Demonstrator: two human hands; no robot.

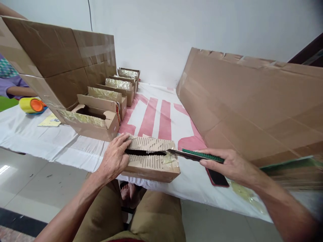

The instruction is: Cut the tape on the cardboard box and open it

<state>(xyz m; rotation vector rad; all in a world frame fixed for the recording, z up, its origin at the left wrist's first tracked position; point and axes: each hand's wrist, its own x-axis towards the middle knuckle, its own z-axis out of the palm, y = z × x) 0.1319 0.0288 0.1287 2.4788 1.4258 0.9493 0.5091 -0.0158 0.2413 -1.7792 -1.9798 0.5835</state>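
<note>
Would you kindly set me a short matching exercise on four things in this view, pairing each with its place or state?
Things:
1. utility knife
2. small cardboard box
3. tape roll
4. phone

Places or states:
A. lies flat on the white cloth under the right hand
B. held in the right hand, blade at the box's slit
C. far left on the table, yellow with an orange core
D. steadied by the left hand, slit open along its top

Pairs: 1-B, 2-D, 3-C, 4-A
</note>
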